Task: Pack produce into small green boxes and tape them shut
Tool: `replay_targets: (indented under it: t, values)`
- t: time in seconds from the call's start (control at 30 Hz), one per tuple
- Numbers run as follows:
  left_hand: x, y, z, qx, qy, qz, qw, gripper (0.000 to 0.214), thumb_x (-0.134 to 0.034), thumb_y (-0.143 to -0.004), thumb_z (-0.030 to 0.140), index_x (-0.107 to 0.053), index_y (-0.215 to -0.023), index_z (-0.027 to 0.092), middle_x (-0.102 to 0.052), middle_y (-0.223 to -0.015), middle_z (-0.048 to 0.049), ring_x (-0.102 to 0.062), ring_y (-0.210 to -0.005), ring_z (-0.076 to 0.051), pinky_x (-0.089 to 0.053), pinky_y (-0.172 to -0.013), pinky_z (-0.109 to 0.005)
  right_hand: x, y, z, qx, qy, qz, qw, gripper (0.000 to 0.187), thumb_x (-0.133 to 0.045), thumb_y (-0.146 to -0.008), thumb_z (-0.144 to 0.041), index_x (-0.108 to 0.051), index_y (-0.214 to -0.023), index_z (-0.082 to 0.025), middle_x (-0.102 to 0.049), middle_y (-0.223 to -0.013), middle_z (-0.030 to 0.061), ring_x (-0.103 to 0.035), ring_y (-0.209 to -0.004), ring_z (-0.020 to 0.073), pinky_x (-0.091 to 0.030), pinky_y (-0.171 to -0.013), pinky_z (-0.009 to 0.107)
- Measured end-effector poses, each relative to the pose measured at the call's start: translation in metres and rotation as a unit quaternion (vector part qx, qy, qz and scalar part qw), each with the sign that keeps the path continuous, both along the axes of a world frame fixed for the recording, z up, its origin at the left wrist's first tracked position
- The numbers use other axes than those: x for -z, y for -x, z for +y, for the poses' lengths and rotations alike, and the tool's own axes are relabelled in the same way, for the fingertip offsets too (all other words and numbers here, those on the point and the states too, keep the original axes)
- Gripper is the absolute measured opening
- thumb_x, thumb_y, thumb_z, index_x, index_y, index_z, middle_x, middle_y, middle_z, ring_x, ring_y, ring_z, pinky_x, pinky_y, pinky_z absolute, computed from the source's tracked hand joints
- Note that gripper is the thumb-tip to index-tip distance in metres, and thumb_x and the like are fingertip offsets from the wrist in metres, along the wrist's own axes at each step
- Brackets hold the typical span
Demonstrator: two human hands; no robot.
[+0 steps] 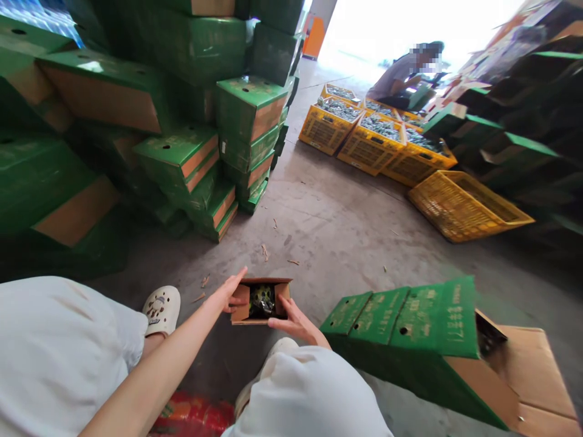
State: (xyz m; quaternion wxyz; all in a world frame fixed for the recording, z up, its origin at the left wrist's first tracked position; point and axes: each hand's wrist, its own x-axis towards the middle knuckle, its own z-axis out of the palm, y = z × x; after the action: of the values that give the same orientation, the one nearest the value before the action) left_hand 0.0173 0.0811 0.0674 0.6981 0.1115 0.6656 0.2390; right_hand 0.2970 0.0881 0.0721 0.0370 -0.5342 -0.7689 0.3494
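Both half-open, gripping nothing: left hand [231, 294], right hand [298, 321], cardboard carton [266, 281] between; likely setting end flaps [243, 311], next needs even pressure.

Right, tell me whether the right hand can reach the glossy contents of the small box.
Likely yes: the small box is open on top, the right hand is at its edge, and the left hand is at the opposite end, leaving the glossy contents uncovered between them.

White clog [171, 306]: we read "Baby" on a dark charm [155, 321].
Green cartons [421, 318]: we see pale characters [457, 315] printed across the tops, too blurred for us to read surely.
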Motion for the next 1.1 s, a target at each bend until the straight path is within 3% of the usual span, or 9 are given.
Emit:
replay_targets:
  t: [0.1, 0.17, 0.3, 0.43, 0.57, 0.77, 0.93, 1.03, 1.1]
  values:
    - [0.001, 0.0, 0.001, 0.003, -0.001, 0.02, 1.0, 0.06, -0.064, -0.085, 0.077, -0.053, -0.13, 0.039, -0.06, -0.155, -0.0048, -0.08, -0.103, -0.029, -0.053, -0.078, -0.039, -0.001, -0.003, 0.004, -0.05, 0.057, 0.016, 0.997, 0.099, -0.092, -0.073, -0.054, -0.056, -0.157, -0.017, -0.066, -0.136, 0.0168, -0.065, -0.126, 0.0341, -0.053, -0.106, 0.042]
    - [0.004, -0.003, -0.001, 0.013, -0.012, 0.031, 0.999, 0.053, -0.066, -0.088, 0.066, -0.053, -0.131, 0.038, -0.064, -0.15, -0.0055, -0.08, -0.1, -0.028, -0.053, -0.076, -0.038, -0.003, -0.001, 0.004, -0.062, 0.045, 0.014, 0.997, 0.084, -0.088, -0.08, -0.056, -0.062, -0.15, -0.019, -0.066, -0.134, 0.0152, -0.065, -0.125, 0.0338, -0.053, -0.106, 0.043]
    - [0.012, -0.009, -0.01, 0.04, -0.058, 0.075, 0.995, 0.073, -0.078, -0.084, 0.052, -0.044, -0.146, 0.035, -0.075, -0.13, -0.0092, -0.08, -0.094, -0.027, -0.054, -0.073, -0.034, -0.005, 0.004, -0.008, -0.064, -0.02, -0.013, 0.998, 0.056, -0.079, -0.09, -0.063, -0.073, -0.128, -0.022, -0.07, -0.127, 0.0117, -0.07, -0.115, 0.0307, -0.056, -0.099, 0.039]
    - [0.02, -0.006, -0.012, 0.084, -0.108, 0.159, 0.978, 0.082, -0.089, -0.074, 0.047, -0.053, -0.144, 0.026, -0.075, -0.126, -0.0111, -0.077, -0.097, -0.029, -0.055, -0.073, -0.032, -0.005, 0.01, -0.025, 0.0, -0.141, -0.081, 0.987, 0.074, -0.078, -0.089, -0.069, -0.065, -0.143, -0.02, -0.069, -0.135, 0.0164, -0.067, -0.123, 0.0329, -0.054, -0.106, 0.043]
    - [0.024, 0.002, -0.005, 0.133, -0.144, 0.225, 0.955, 0.07, -0.093, -0.07, 0.041, -0.065, -0.132, 0.024, -0.075, -0.126, -0.0098, -0.072, -0.116, -0.032, -0.057, -0.086, -0.033, -0.007, 0.014, -0.024, -0.031, -0.215, -0.156, 0.964, 0.094, -0.076, -0.09, -0.07, -0.047, -0.165, -0.02, -0.041, -0.171, 0.022, -0.037, -0.158, 0.0384, -0.029, -0.129, 0.057]
    - [0.024, 0.006, -0.002, 0.196, -0.175, 0.299, 0.917, 0.058, -0.089, -0.074, 0.034, -0.069, -0.127, 0.025, -0.075, -0.133, -0.0095, -0.065, -0.131, -0.033, -0.05, -0.106, -0.037, -0.006, 0.023, 0.007, -0.107, -0.123, -0.207, 0.965, 0.089, -0.058, -0.101, -0.07, -0.028, -0.174, -0.028, -0.018, -0.182, 0.012, -0.006, -0.168, 0.0395, -0.013, -0.131, 0.071]
    - [0.021, 0.001, -0.002, 0.244, -0.185, 0.335, 0.891, 0.057, -0.08, -0.079, 0.032, -0.069, -0.135, 0.027, -0.074, -0.137, -0.0101, -0.06, -0.138, -0.037, -0.047, -0.114, -0.047, 0.013, 0.034, 0.025, -0.111, -0.089, -0.192, 0.971, 0.077, -0.051, -0.106, -0.065, -0.026, -0.174, -0.039, -0.03, -0.179, 0.0083, -0.014, -0.167, 0.04, -0.019, -0.126, 0.076]
    - [0.019, -0.019, -0.002, 0.27, -0.211, 0.354, 0.87, 0.061, -0.071, -0.084, 0.026, -0.066, -0.144, 0.03, -0.054, -0.164, -0.0126, -0.034, -0.159, -0.042, -0.029, -0.126, -0.06, 0.022, 0.036, 0.026, -0.105, -0.106, -0.185, 0.971, 0.076, -0.056, -0.105, -0.064, -0.03, -0.172, -0.041, -0.039, -0.174, 0.0089, -0.021, -0.164, 0.0403, -0.02, -0.126, 0.077]
    - [0.021, -0.04, -0.006, 0.307, -0.242, 0.347, 0.853, 0.073, -0.07, -0.082, 0.021, -0.06, -0.154, 0.029, -0.038, -0.176, -0.0124, -0.018, -0.167, -0.04, -0.015, -0.132, -0.06, 0.024, 0.035, 0.024, -0.103, -0.118, -0.181, 0.971, 0.072, -0.057, -0.106, -0.062, -0.033, -0.171, -0.043, -0.043, -0.172, 0.0085, -0.025, -0.162, 0.0397, -0.019, -0.126, 0.076]
